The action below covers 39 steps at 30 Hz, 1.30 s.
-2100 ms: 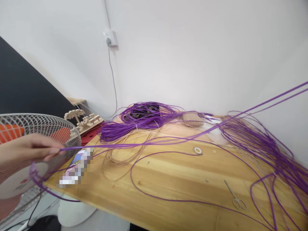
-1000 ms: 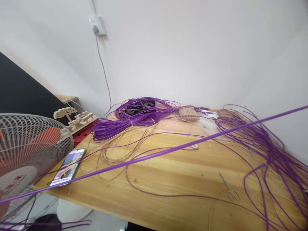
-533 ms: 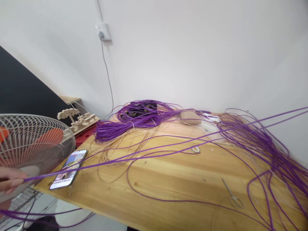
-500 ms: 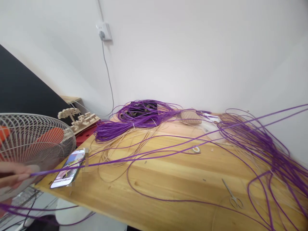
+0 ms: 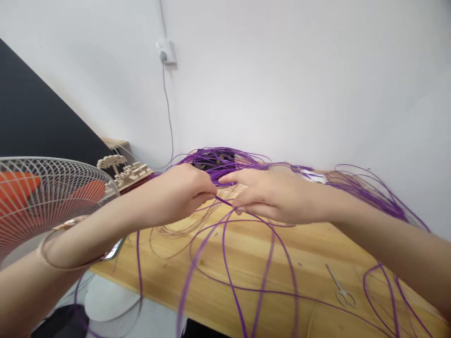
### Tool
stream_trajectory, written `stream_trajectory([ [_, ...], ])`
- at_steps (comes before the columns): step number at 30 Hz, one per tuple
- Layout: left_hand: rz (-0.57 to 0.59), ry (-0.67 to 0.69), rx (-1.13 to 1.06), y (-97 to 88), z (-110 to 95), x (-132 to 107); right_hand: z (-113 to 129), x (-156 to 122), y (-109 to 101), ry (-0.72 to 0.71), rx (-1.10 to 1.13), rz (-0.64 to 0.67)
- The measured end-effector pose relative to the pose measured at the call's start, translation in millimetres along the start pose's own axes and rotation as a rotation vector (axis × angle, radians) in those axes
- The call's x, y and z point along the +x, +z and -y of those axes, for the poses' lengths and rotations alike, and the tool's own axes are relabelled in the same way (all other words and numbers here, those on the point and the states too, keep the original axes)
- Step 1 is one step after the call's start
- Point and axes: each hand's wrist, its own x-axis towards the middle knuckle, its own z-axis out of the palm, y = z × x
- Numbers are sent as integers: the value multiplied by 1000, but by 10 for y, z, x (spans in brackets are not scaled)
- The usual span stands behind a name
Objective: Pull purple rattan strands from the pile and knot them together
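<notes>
Both my hands meet above the middle of the wooden table (image 5: 246, 263). My left hand (image 5: 179, 190) is closed in a pinch on purple cord strands (image 5: 225, 204), with a bracelet on its wrist. My right hand (image 5: 271, 192) faces it, thumb and fingers pinched on the same purple strands. From the pinch, loops of purple cord (image 5: 260, 277) hang down toward me over the table. A large bundle of purple cord (image 5: 211, 162) lies behind my hands by the wall.
A standing fan (image 5: 42, 197) is at the left, beside a wooden model (image 5: 123, 171). Small scissors (image 5: 340, 286) lie on the table at the right. More purple cord (image 5: 373, 192) piles at the right, tan cord (image 5: 176, 225) under my left hand. A wall socket (image 5: 166, 50) with cable.
Both hands have come into the middle and pinched the purple strands together. Earlier the left hand was at the far left pulling a taut strand, and the right hand was out of view.
</notes>
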Motion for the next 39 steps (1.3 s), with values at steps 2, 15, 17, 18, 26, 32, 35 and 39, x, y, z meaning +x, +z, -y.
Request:
stream_trajectory([
  [2, -18, 11, -10, 32, -37, 16, -59, 128, 78, -44, 152, 48],
  [15, -596, -22, 23, 895, 69, -97, -534, 140, 380, -5, 411, 179],
  [17, -706, -79, 29, 1124, -59, -233, -575, 156, 469, -8, 409, 203],
  [18, -687, -150, -53, 1214, -125, -287, -581, 163, 512, -13, 405, 216],
  [26, -582, -796, -1204, 1480, -291, -207, -498, 154, 874, 82, 514, 173],
  [32, -755, -895, -1800, 1579, -217, -241, -455, 83, 1228, 60, 625, 124],
  [35, -820, -971, -1945, 1552, -59, -439, -507, -44, 1332, 23, 673, 144],
  [39, -828, -1167, -1962, 1390, 308, -774, -612, -346, 1386, 39, 695, 206],
])
